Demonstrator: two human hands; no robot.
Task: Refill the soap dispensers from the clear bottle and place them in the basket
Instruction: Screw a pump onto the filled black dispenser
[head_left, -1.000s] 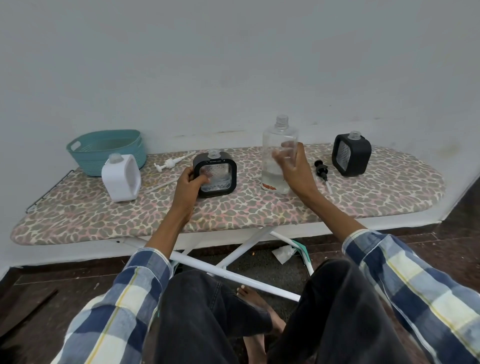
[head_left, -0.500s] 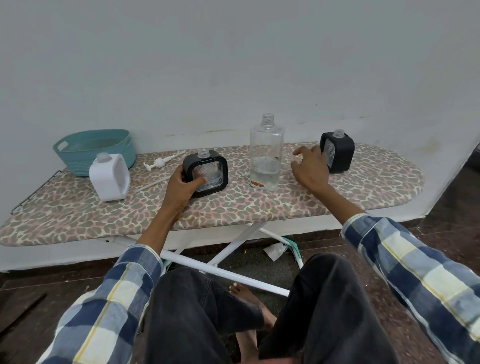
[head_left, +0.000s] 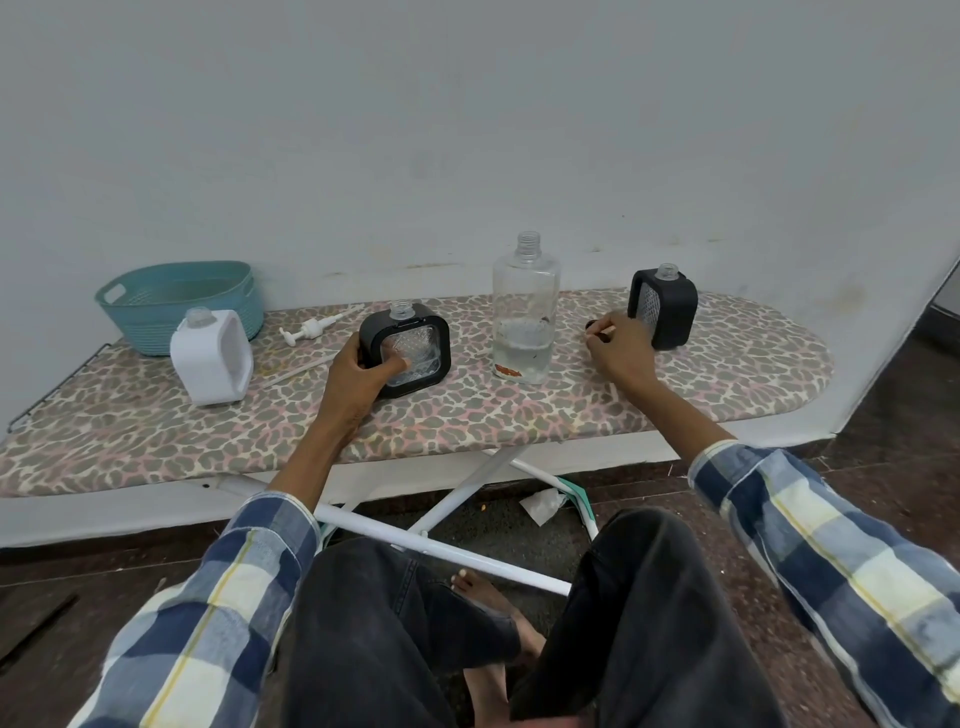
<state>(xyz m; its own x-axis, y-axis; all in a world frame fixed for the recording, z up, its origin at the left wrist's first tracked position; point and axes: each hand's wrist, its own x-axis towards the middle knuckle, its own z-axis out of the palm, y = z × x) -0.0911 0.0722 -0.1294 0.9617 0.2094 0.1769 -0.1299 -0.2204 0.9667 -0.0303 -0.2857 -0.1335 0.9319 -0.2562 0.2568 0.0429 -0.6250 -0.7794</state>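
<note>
Leopard-print cloth covers the ironing board (head_left: 156, 431) that serves as the work surface, pushed up against a plain pale wall. At the far left sits the teal basket (head_left: 179, 304), and no dispenser can be seen in it; just in front of it stands a white soap dispenser (head_left: 212, 357) with its neck uncapped. A white pump head (head_left: 310, 328) lies loose on the cloth beside it.

Next, the left hand (head_left: 358, 374) grips a black-framed clear dispenser (head_left: 406, 349), fingers curled round its near side, steadying it upright. The clear bottle (head_left: 525, 312) stands alone to the right, cap off, roughly a third full, touched by neither hand. Beyond it the right hand (head_left: 621, 349) has its fingers curled down on a small black pump piece (head_left: 592, 326) lying on the cloth — pinched or merely touched, I cannot tell. A second black dispenser (head_left: 662, 306) stands just past that hand, neck open.

Judging by this, the pour into the held dispenser looks finished and recapping is in hand; the next move calls for lifting the pump and threading its tube into the narrow neck.

Open cloth lies along the near edge — enough room to work. The bottle stands close between both arms, so a careless sweep could tip it.
</note>
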